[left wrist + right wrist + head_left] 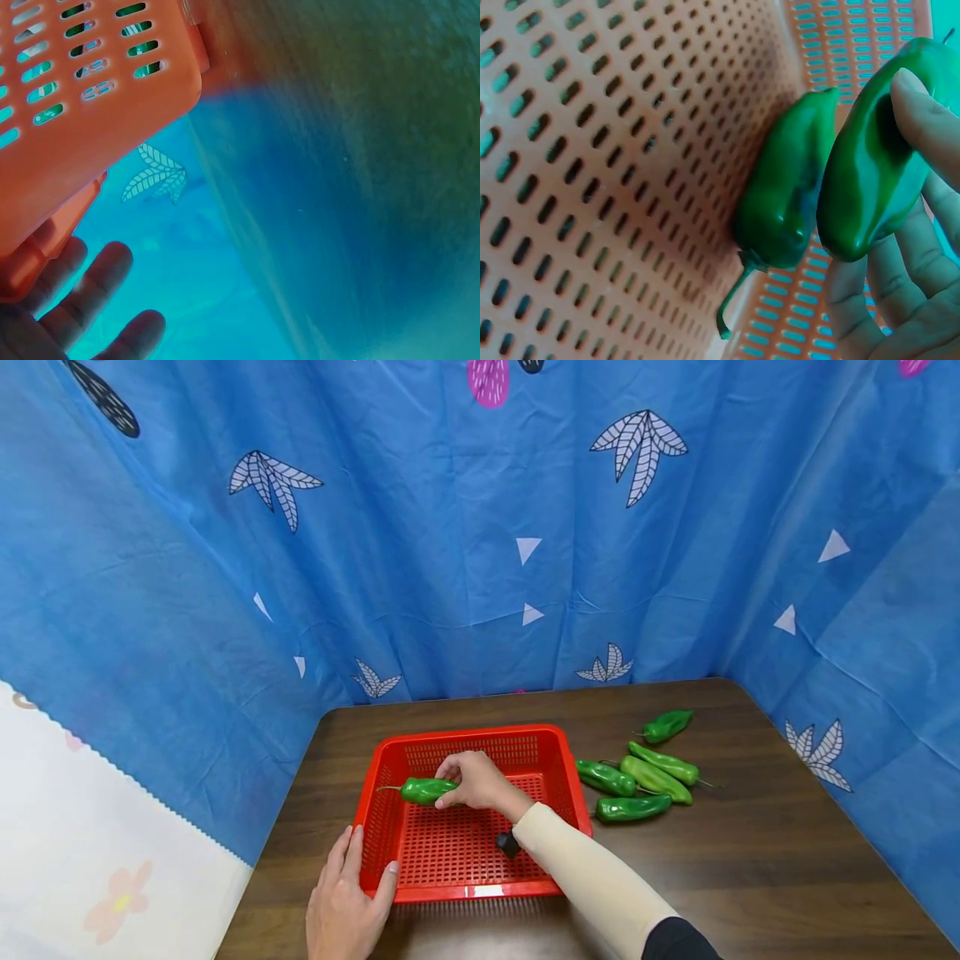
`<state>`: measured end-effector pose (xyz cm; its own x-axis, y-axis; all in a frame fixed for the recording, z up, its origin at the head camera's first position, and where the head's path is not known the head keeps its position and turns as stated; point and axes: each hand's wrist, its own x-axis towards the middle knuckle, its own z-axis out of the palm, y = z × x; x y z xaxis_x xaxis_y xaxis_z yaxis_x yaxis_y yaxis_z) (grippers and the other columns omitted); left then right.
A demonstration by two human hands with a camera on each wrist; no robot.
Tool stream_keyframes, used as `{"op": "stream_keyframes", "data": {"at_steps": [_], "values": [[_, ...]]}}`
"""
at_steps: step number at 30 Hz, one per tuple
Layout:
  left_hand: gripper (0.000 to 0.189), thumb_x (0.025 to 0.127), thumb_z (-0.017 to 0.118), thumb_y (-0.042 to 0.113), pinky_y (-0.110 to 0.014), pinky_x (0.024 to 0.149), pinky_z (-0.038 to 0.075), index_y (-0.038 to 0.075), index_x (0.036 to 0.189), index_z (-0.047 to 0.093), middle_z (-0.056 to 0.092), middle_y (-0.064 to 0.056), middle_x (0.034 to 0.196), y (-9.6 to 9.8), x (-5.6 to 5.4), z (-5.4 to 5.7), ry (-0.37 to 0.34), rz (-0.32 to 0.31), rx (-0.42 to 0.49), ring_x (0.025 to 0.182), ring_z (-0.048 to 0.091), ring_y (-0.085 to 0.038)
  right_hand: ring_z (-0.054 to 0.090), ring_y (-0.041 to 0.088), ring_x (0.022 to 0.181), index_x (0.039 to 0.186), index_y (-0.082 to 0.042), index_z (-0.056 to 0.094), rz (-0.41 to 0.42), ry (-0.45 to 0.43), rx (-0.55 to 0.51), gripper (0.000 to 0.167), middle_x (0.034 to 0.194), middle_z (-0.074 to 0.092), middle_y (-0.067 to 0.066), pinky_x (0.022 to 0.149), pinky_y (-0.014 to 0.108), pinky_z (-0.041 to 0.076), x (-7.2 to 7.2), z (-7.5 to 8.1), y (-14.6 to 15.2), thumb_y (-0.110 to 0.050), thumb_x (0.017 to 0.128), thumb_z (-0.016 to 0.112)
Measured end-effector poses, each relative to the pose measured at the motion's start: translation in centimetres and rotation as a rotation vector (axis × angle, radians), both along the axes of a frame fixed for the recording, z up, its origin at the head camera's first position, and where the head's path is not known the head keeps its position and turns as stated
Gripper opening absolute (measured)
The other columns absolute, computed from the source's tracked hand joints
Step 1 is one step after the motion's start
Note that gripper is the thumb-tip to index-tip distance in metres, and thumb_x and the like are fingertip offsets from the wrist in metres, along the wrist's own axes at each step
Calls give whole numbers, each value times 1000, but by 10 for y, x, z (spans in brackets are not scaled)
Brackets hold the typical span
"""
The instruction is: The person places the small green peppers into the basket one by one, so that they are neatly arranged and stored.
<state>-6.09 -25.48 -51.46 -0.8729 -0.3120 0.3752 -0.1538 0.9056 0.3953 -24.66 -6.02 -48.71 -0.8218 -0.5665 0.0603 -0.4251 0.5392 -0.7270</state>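
In the head view my right hand [480, 783] is over the red basket [480, 890] and pinches a green pepper [424, 790] whose stem points left. The right wrist view shows thumb and fingers around this glossy pepper [877, 165]. Beside it, a second green pepper [784, 184] lies inside the basket; my hand hides it in the head view. My left hand [347, 893] rests at the basket's near left corner, thumb at the rim. Its fingers [94, 289] look straight and spread at the basket's edge in the left wrist view.
Right of the basket, several more peppers lie on the brown wooden table [750, 860], among them a darker one [633, 808] near the basket and one farther back [667, 726]. A blue patterned curtain [465, 527] hangs behind. A small black device [507, 844] sits at my right wrist.
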Motion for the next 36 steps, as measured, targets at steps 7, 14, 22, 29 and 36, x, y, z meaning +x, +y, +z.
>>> {"op": "stream_keyframes", "data": {"at_steps": [7,14,22,29,36], "values": [[77,85,73,46,-65,86,51,7,148,50,50,-13,148,-4,1,0,20,0,-1,122,59,-39,65,4,87,99,-23,74,23,72,78,35,95,74,-11,84,25,54,-2,-5,-4,-30,69,93],[77,85,74,45,-64,87,51,7,147,51,50,-13,148,-4,-1,-2,36,-26,9,122,58,-37,67,6,92,100,-24,77,30,103,160,37,98,76,-12,85,26,54,-2,-7,-1,-34,68,93],[77,84,74,45,-63,87,51,6,147,51,51,-13,147,0,-2,-3,36,-26,9,121,59,-37,66,6,93,102,-24,79,66,139,205,37,97,76,-13,85,27,54,0,-13,1,-35,70,92],[77,83,75,45,-63,85,52,6,146,52,52,-13,146,0,-3,-2,48,-16,-3,119,60,-37,69,8,94,107,-22,79,60,174,234,40,100,77,-10,82,25,55,-2,-16,0,-34,70,91],[78,84,73,48,-64,87,51,6,147,51,52,-14,146,2,-2,0,7,16,-16,122,58,-37,69,9,94,108,-22,80,77,199,274,40,103,77,-9,80,25,55,1,-20,-2,-34,72,91]]}}
